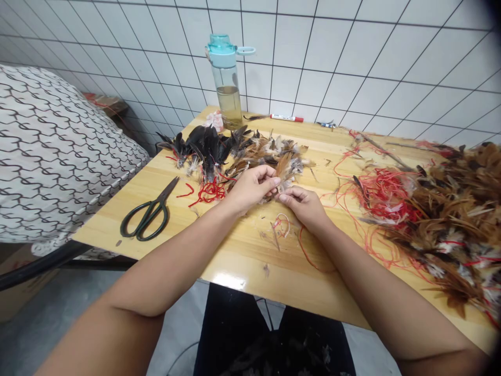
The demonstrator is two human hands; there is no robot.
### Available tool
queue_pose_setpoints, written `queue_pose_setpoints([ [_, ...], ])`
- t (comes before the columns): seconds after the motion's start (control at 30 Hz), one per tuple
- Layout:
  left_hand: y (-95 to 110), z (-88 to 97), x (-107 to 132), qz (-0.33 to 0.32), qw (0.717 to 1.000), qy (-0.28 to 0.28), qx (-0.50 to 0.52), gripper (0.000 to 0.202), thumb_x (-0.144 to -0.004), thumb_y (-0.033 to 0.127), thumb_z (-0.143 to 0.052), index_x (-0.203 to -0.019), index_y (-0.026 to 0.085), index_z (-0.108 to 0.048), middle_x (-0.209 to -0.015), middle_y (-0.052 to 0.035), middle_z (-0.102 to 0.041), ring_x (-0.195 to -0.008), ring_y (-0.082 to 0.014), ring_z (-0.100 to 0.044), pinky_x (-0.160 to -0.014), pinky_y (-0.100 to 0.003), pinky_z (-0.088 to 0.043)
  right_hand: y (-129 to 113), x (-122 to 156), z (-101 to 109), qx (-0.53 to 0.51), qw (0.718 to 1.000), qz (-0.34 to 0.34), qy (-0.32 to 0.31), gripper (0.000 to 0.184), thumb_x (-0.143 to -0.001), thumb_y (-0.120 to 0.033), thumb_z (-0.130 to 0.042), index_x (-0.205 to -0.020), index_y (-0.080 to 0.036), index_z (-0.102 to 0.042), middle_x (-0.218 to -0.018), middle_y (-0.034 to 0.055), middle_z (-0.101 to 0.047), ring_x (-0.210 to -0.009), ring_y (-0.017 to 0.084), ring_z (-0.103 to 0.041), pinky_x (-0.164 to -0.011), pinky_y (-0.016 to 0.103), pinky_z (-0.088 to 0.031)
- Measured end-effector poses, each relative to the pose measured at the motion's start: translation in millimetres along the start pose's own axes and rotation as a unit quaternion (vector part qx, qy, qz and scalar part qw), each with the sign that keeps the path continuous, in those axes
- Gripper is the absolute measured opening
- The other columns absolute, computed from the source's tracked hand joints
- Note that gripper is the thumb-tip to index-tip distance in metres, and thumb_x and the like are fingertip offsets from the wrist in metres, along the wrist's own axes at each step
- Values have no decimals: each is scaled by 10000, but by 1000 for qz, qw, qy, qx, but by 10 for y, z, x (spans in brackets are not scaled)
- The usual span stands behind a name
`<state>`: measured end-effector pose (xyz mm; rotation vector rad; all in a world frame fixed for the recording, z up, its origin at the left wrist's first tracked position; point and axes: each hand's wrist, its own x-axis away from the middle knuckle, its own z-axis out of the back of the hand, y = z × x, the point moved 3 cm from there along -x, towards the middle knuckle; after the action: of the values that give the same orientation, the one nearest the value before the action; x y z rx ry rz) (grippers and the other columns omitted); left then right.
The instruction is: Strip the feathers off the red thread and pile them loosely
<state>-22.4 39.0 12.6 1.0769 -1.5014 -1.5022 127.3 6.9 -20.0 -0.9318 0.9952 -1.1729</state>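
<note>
Near the middle of the table, my left hand (pixel 255 187) pinches a small brown feather bunch (pixel 286 166) that points up and away from me. My right hand (pixel 306 207) is closed at the pale, fluffy lower end of the bunch, its fingertips pressed together. What lies between those fingertips is too small to make out. Just beyond my hands is a pile of brown feathers (pixel 254 156), with black feathers (pixel 207 149) to its left. Short red cords (pixel 211 192) lie left of my left wrist. Below my hands are a loop of string (pixel 282 225) and feather scraps.
Black-handled scissors (pixel 146 216) lie at the left of the table (pixel 235 256). A water bottle (pixel 227 83) stands by the tiled wall, near a marker (pixel 285 118). Tangled red string (pixel 387 196) and a large heap of brown feathers (pixel 450 219) cover the right side.
</note>
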Motion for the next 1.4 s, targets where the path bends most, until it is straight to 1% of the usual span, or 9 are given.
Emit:
queue_pose_setpoints([
  [0.1, 0, 32, -15, 4, 1000, 7, 27, 167, -773, 236, -680, -764, 140, -544, -609, 32, -573, -530, -52, -510, -542, -164, -426, 9, -3, 16, -41, 999, -13, -8, 226, -751, -403, -672, -804, -187, -711, -825, 30, -720, -780, 164, -612, -781, 311, -465],
  [0.3, -5, 76, -43, 5, 998, 16, 58, 200, -755, 241, -715, -747, 136, -545, -613, 38, -565, -541, -49, -530, -534, -156, -435, 5, -9, 53, -61, 998, -19, -8, 257, -760, -423, -667, -837, -185, -725, -832, 25, -721, -776, 158, -608, -775, 311, -460],
  [0.43, -20, 43, -30, 15, 998, 11, 59, 210, -758, 243, -721, -751, 138, -539, -601, 39, -577, -534, -50, -543, -534, -159, -440, 9, -18, 56, -47, 999, 1, -11, 208, -769, -388, -654, -783, -192, -722, -807, 22, -715, -779, 158, -609, -792, 315, -457],
  [0.6, -46, -39, 4, 31, 998, -20, 51, 164, -791, 192, -680, -760, 134, -530, -598, 26, -608, -527, -50, -557, -537, -158, -438, 52, -34, 34, -43, 999, 7, 0, 194, -766, -382, -650, -748, -194, -696, -782, 22, -709, -782, 168, -616, -795, 326, -469],
  [0.9, -13, -75, 18, -14, 999, -32, 11, 127, -802, 163, -649, -775, 139, -527, -617, 42, -584, -543, -48, -560, -558, -161, -438, 79, -40, 13, 11, 999, 34, -14, 176, -813, -331, -612, -740, -202, -708, -819, 31, -687, -844, 176, -607, -857, 333, -444],
  [1.03, -22, -76, 16, -21, 999, -41, 7, 159, -786, 213, -680, -796, 139, -540, -641, 37, -593, -562, -56, -566, -569, -170, -440, 79, -38, 12, 18, 999, 42, -25, 190, -827, -327, -581, -720, -195, -666, -798, 31, -667, -826, 175, -592, -833, 328, -440],
  [1.2, -42, -86, 20, -7, 997, -79, 0, 186, -786, 265, -680, -782, 131, -551, -657, 7, -615, -605, -82, -587, -601, -196, -446, 64, -31, 14, 35, 997, 44, -48, 255, -851, -386, -545, -714, -191, -634, -778, 34, -650, -798, 172, -579, -799, 318, -441],
  [1.27, -45, -79, 21, -5, 997, -78, -14, 211, -778, 288, -689, -755, 130, -551, -650, 5, -610, -603, -80, -570, -598, -197, -435, 47, -25, 7, 32, 997, 49, -53, 264, -850, -404, -550, -718, -191, -634, -788, 38, -656, -801, 175, -584, -800, 321, -446],
  [1.4, -39, -53, 23, -6, 998, -62, -14, 259, -756, 330, -702, -722, 142, -527, -631, 17, -584, -582, -73, -520, -579, -197, -394, 1, -17, 3, 3, 998, 52, -45, 264, -855, -422, -560, -762, -198, -661, -856, 46, -693, -867, 186, -612, -862, 337, -452],
])
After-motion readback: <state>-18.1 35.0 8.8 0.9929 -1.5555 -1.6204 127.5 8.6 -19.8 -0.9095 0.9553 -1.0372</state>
